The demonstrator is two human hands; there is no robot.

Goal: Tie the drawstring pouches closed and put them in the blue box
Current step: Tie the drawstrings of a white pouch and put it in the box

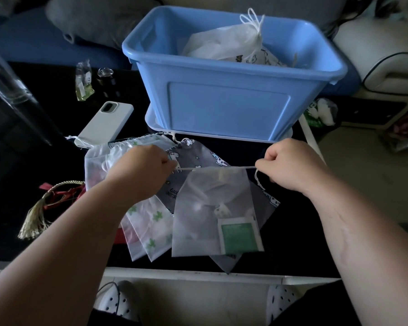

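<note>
Both hands gripped the white drawstring (pixel 212 168) of a frosted translucent pouch (pixel 205 208), left hand (pixel 141 170) pinching the cord at the pouch's left top corner, right hand (pixel 290 165) fisted round it at the right corner, cord stretched taut between them, a loose loop dangling under the right fist. Nearest the camera, white perforated clogs (pixel 118 300) showed below the white edge of the black table (pixel 292 231). Pouch mouth looked partly gathered, no knot visible; inside at lower right sat a green-and-white sachet (pixel 239 235). Held pouch overlapped a grey unicorn-print pouch (pixel 198 156) lying on the table under it; cannot tell if the frosted pouch rested on it or hung just above. Just left, under the left forearm, lay a cactus-print pouch (pixel 156 220) fanned with another pale one, and further left a frosted pouch (pixel 94 161) with bunched white cord. Gold tassel (pixel 33 220) with red cord lay at the table's left edge. Beyond the pouches, a phone in a white case (pixel 106 123) lay face down; behind it, a small clear packet (pixel 83 81). Blue box (pixel 229 107) stood at the far side of the table on a pale lid (pixel 156 121), open-topped, already holding a white pouch (pixel 222 41) tied shut with a bow, over a printed one.
</note>
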